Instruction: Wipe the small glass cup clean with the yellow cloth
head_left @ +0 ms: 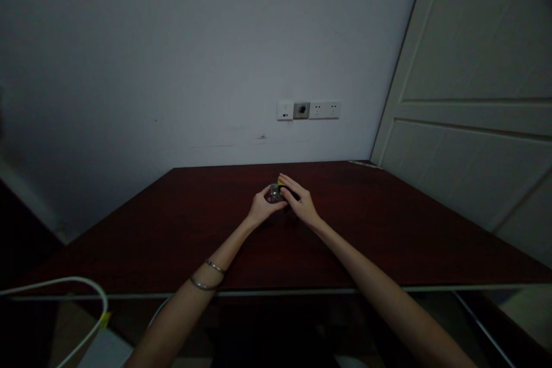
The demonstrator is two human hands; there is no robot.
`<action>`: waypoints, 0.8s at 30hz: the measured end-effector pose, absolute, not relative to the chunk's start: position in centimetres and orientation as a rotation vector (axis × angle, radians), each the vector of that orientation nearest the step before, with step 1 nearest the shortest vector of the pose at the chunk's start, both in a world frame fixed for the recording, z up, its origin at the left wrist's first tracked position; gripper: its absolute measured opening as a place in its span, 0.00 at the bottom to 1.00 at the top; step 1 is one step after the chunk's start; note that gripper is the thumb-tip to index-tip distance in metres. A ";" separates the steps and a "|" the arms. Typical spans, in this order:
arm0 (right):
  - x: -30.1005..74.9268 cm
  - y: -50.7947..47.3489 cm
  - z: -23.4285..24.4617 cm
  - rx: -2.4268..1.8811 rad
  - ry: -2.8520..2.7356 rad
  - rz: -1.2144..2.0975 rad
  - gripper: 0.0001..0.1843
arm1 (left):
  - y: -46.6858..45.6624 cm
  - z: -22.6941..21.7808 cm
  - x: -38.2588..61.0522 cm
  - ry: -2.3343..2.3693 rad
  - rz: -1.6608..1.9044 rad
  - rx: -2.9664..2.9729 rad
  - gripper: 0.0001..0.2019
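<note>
Both my arms reach out over a dark red-brown table (172, 230). My left hand (261, 207) and my right hand (302, 202) meet near the table's far middle, fingers closed round a small object (276, 191). It looks partly clear or shiny with a yellow and black part; I cannot make out what it is. Two thin bangles (211, 275) sit on my left forearm.
A pale wall stands behind the table, with a row of sockets and a switch (308, 110) above it. A white panelled door (474, 98) is at the right. A white cable (86, 299) loops below the table's front edge at the left.
</note>
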State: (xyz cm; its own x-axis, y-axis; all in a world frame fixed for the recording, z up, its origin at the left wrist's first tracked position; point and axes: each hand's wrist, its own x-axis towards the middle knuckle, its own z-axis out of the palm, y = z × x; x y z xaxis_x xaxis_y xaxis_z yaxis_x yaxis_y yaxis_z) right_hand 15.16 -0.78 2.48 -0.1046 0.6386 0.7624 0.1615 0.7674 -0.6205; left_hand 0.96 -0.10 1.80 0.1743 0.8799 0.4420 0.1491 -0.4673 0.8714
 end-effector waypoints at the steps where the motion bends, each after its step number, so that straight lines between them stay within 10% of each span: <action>1: 15.1 -1.1 2.6 -0.622 -1.696 0.424 0.19 | -0.1 1.9 0.9 0.956 1.347 1.734 0.28; 12: 15.4 0.8 1.9 -0.717 -1.434 0.723 0.19 | -0.1 1.4 0.6 0.841 1.277 1.730 0.29; 24: 15.4 -1.8 2.6 -0.534 -1.943 0.201 0.20 | 1.1 0.7 0.2 1.092 1.344 1.890 0.27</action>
